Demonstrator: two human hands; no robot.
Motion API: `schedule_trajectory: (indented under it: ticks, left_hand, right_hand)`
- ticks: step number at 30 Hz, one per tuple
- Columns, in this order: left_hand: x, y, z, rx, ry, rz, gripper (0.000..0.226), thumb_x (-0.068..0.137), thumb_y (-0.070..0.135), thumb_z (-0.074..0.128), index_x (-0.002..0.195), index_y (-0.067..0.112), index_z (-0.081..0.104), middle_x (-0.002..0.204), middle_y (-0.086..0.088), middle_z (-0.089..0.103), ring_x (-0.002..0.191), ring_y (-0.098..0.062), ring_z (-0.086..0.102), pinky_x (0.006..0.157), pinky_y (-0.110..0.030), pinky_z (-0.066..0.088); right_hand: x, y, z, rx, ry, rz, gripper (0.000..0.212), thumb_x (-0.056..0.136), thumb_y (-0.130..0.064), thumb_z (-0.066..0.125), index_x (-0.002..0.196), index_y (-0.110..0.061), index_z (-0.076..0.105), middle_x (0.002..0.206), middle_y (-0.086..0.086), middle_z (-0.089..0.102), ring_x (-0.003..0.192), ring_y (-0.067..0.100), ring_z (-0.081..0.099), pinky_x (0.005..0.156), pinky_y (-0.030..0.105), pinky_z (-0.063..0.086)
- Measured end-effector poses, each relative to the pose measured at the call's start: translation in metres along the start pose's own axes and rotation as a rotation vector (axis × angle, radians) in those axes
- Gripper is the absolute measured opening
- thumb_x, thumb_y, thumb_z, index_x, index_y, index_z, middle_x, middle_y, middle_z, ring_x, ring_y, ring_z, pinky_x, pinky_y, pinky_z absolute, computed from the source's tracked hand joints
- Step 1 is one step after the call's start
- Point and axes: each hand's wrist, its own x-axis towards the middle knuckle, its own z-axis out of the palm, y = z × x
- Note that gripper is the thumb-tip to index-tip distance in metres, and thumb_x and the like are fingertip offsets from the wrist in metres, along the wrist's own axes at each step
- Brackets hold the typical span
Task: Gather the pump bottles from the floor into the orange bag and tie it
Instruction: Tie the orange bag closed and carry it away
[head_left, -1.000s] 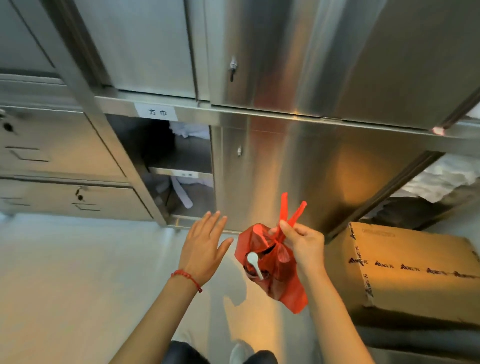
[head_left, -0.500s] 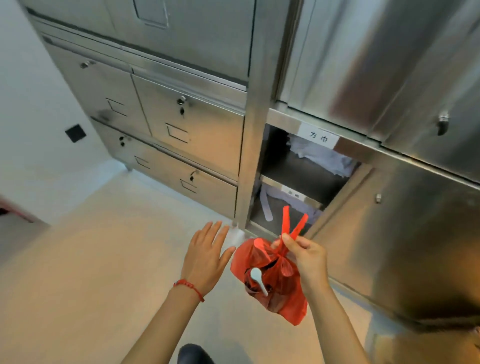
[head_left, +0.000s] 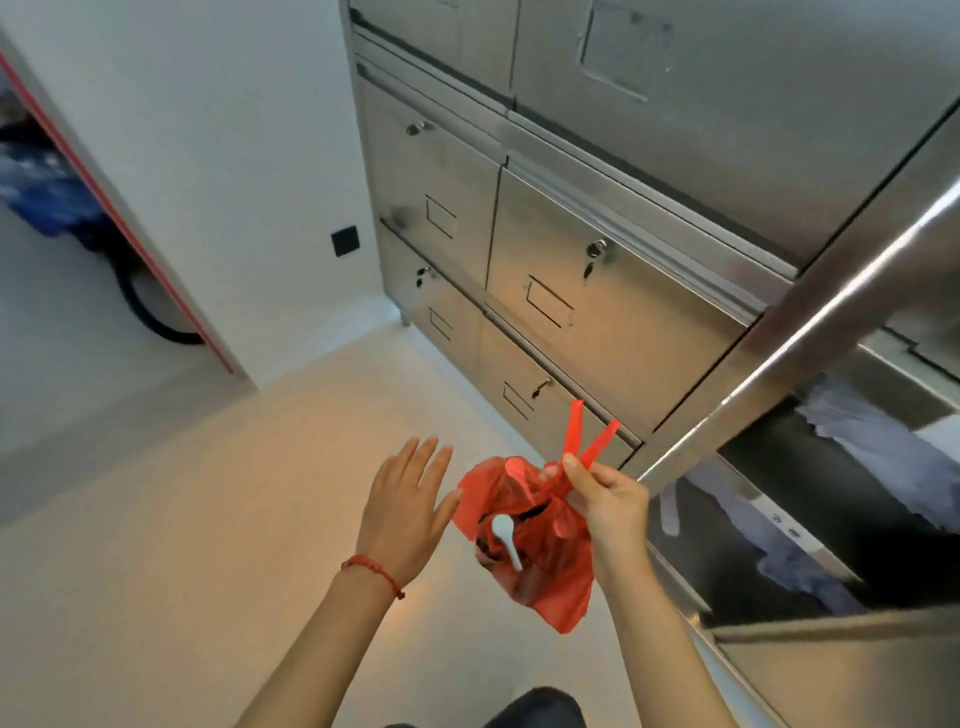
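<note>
- the bag (head_left: 540, 551) hangs in the air in front of the person, above the floor (head_left: 208, 519) and just in front of the steel cabinet (head_left: 597, 291).
- the right hand (head_left: 605, 493) carries it from the top: thumb and fingers are pinched narrow on the gathered neck, at the knot, so the load hangs below the grip.
- two handle tails (head_left: 587, 441) stand up from the knot in a v, free of the hand; judged from this, the tie is made or nearly so.
- the neck is not fully drawn in: on the left side of the bag a dark gap shows, and a white pump head (head_left: 504, 538) sits in it. the bottles themselves cannot be counted through the plastic.
- judgement: the gap could let a bottle work out if the bag is swung; a second pull on the tails would close it.
- the left hand (head_left: 405, 514) is wide and flat, fingers spread and straight, holding nothing. its thumb edge lies just beside the bag's left side; contact cannot be told.
- judgement: the left hand is placed there to steady the bag or has let go of a tail.
- no bottles show on the floor in view, so gathering looks complete.
- a red cord (head_left: 371, 569) circles the left wrist.
</note>
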Motion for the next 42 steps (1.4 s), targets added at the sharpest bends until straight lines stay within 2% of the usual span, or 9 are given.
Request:
schedule_trajectory:
  ticks: [4, 7, 16, 20, 26, 30, 34, 38, 42]
  left_hand:
    - [0.031, -0.032, -0.009, 0.003, 0.033, -0.107, 0.073, 0.090, 0.054, 0.007, 0.125, 0.006, 0.050, 0.131, -0.018, 0.053, 0.123, -0.039, 0.046, 0.099, -0.054, 0.040]
    - [0.062, -0.051, -0.019, 0.016, 0.031, -0.174, 0.072, 0.091, 0.052, 0.009, 0.123, 0.005, 0.052, 0.128, -0.019, 0.056, 0.119, -0.039, 0.050, 0.094, -0.054, 0.043]
    - [0.152, -0.110, -0.045, 0.073, 0.059, -0.393, 0.089, 0.080, 0.064, -0.011, 0.135, 0.013, 0.037, 0.142, -0.013, 0.041, 0.132, -0.033, 0.035, 0.108, -0.047, 0.028]
    - [0.188, -0.143, -0.061, 0.079, 0.049, -0.471, 0.080, 0.089, 0.058, 0.000, 0.126, 0.008, 0.049, 0.130, -0.018, 0.055, 0.119, -0.037, 0.050, 0.097, -0.052, 0.040]
    - [0.261, -0.219, -0.077, 0.077, 0.020, -0.467, 0.075, 0.090, 0.055, 0.003, 0.124, 0.008, 0.051, 0.127, -0.017, 0.057, 0.117, -0.037, 0.053, 0.093, -0.051, 0.044]
    - [0.312, -0.273, -0.092, 0.077, -0.001, -0.446, 0.079, 0.087, 0.058, -0.001, 0.129, 0.011, 0.046, 0.134, -0.016, 0.051, 0.124, -0.036, 0.046, 0.100, -0.050, 0.038]
    - [0.357, -0.319, -0.110, 0.103, -0.039, -0.431, 0.074, 0.090, 0.054, 0.003, 0.125, 0.010, 0.051, 0.128, -0.016, 0.057, 0.119, -0.036, 0.051, 0.094, -0.051, 0.043]
    - [0.396, -0.356, -0.120, 0.096, -0.051, -0.420, 0.077, 0.088, 0.056, 0.001, 0.129, 0.009, 0.046, 0.134, -0.018, 0.050, 0.125, -0.036, 0.044, 0.101, -0.051, 0.038]
    - [0.439, -0.391, -0.122, 0.074, -0.056, -0.453, 0.076, 0.087, 0.056, 0.002, 0.132, 0.010, 0.043, 0.138, -0.017, 0.046, 0.129, -0.036, 0.039, 0.103, -0.051, 0.034]
  right_hand:
    - [0.045, -0.005, 0.048, 0.030, -0.092, 0.041, 0.021, 0.080, -0.012, 0.065, 0.062, -0.007, 0.073, 0.063, 0.008, 0.073, 0.065, 0.022, 0.068, 0.073, 0.030, 0.057]
    - [0.082, -0.004, 0.080, 0.020, -0.151, 0.061, 0.019, 0.081, -0.013, 0.065, 0.065, -0.006, 0.073, 0.066, 0.010, 0.073, 0.065, 0.022, 0.067, 0.063, 0.026, 0.056]
    - [0.185, -0.008, 0.175, -0.062, -0.298, 0.171, 0.017, 0.081, -0.015, 0.066, 0.067, -0.012, 0.075, 0.069, 0.008, 0.074, 0.075, 0.025, 0.068, 0.085, 0.041, 0.053]
    - [0.223, -0.006, 0.216, -0.172, -0.337, 0.152, 0.016, 0.082, -0.024, 0.066, 0.069, -0.020, 0.075, 0.072, 0.002, 0.075, 0.080, 0.024, 0.069, 0.084, 0.039, 0.052]
    - [0.289, -0.003, 0.290, -0.183, -0.329, 0.141, 0.016, 0.080, -0.025, 0.067, 0.071, -0.015, 0.075, 0.073, 0.005, 0.075, 0.075, 0.020, 0.068, 0.078, 0.033, 0.051]
    - [0.330, -0.003, 0.345, -0.168, -0.305, 0.177, 0.015, 0.079, -0.021, 0.067, 0.070, -0.011, 0.075, 0.071, 0.007, 0.074, 0.075, 0.022, 0.068, 0.078, 0.034, 0.051]
    - [0.364, -0.007, 0.394, -0.200, -0.298, 0.169, 0.016, 0.080, -0.023, 0.067, 0.067, -0.019, 0.075, 0.071, 0.002, 0.075, 0.078, 0.018, 0.069, 0.076, 0.030, 0.049]
    - [0.397, -0.003, 0.440, -0.215, -0.295, 0.186, 0.019, 0.081, -0.022, 0.065, 0.066, -0.026, 0.075, 0.068, -0.004, 0.074, 0.081, 0.020, 0.068, 0.077, 0.031, 0.051]
    - [0.444, 0.008, 0.486, -0.209, -0.341, 0.207, 0.017, 0.082, -0.019, 0.065, 0.069, -0.022, 0.076, 0.070, 0.000, 0.075, 0.082, 0.022, 0.068, 0.080, 0.033, 0.051]
